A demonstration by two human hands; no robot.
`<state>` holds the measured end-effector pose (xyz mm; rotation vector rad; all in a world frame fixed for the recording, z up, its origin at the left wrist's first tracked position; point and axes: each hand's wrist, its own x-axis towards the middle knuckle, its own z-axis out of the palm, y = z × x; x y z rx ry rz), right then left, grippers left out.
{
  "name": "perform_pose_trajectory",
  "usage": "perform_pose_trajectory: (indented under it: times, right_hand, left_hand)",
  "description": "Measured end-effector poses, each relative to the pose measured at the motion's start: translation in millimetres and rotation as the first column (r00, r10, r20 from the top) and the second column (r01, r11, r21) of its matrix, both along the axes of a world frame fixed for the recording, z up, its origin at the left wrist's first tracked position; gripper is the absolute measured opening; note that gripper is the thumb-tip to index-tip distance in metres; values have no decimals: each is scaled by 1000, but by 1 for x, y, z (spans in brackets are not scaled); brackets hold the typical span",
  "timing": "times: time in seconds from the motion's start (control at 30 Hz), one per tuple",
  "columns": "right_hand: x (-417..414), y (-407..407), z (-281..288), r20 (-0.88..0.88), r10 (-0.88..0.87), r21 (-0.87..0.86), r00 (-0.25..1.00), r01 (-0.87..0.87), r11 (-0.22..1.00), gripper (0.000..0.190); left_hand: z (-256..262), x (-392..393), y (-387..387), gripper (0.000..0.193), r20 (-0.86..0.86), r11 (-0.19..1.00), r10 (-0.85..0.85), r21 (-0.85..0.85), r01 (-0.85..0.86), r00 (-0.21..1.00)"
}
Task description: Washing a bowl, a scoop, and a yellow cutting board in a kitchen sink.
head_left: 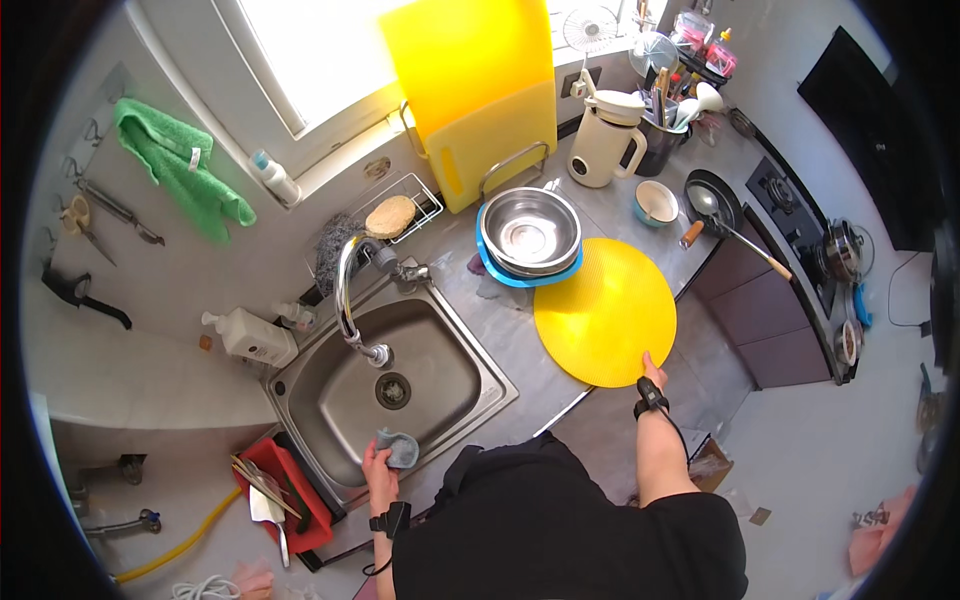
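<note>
My left hand point(381, 471) grips a wet-looking grey cloth or sponge point(399, 448) above the near rim of the stainless steel sink point(442, 352). With my right hand point(654, 370) I hold the near edge of a round, ribbed yellow mat point(607, 315), its thumb on top and the fingers mostly hidden. The mat reaches over the counter's front edge. Steel bowls point(531, 229), nested in a blue basin point(525, 281), stand at its far left side. The chrome faucet point(345, 300) arches over the sink, and no water is seen running.
Yellow cutting boards point(487, 142) lean in a rack behind the bowls. A cream kettle-like jug point(604, 142), a small bowl point(655, 204) and a frying pan point(712, 199) stand at the back right. Left of the sink are a white pump bottle point(259, 337) and a red basket point(319, 525) with utensils.
</note>
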<state>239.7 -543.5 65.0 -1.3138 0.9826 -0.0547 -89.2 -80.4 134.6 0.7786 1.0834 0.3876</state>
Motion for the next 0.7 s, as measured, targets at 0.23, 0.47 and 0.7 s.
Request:
perform_pose_trajectory:
  times: [0.23,0.47,0.7]
  right_hand:
    - [-33,-73,10,254,-30,498,967,-104,861,39]
    - [-93,-118,103,243,25,463,970,-139,875,39]
    - [-116,-68,211,98,396,424,913,-399,813,33]
  left_hand:
    - [1,-12,-4,55,-3,1000,3,-17,-3,1000]
    - [-10,-12,-5,56,-25,998,-50,-32,49,998]
    - [29,38,-25,61,58,935,-351,74,347,934]
